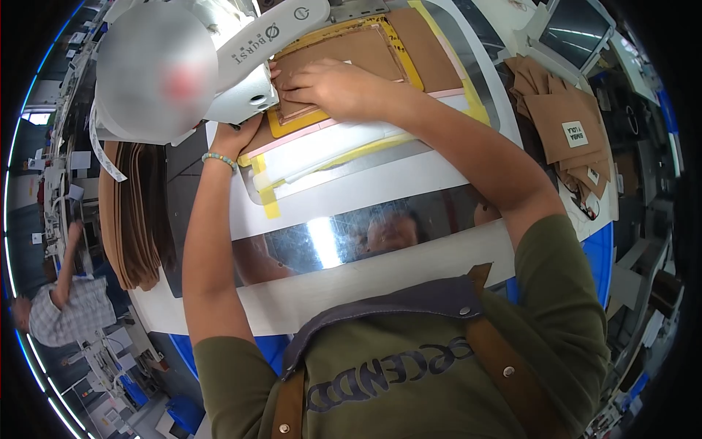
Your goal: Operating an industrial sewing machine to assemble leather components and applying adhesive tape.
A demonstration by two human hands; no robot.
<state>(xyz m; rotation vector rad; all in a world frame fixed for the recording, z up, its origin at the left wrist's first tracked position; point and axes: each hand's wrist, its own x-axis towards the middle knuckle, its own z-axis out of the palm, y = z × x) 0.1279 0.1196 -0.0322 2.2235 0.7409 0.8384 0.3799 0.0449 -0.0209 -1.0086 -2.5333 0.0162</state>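
A cluttered workshop is curving around the rim of the frame, and a pale desk (pixel 468 252) is filling the middle. A white machine head (pixel 245 99) is hanging at upper left. Beside it, at upper centre, a yellow border (pixel 406 58) is surrounding a brown panel (pixel 371 55), its long axis running left to right and rising rightward. The right hand (pixel 329 86) is lying over the panel, nearer its middle; that grip is resting flat, fingers loosely together, with the panel beneath and extending rightward. The left hand (pixel 245 135) is sitting at the panel's lower left, its grip hiding behind the machine, so I cannot tell its state.
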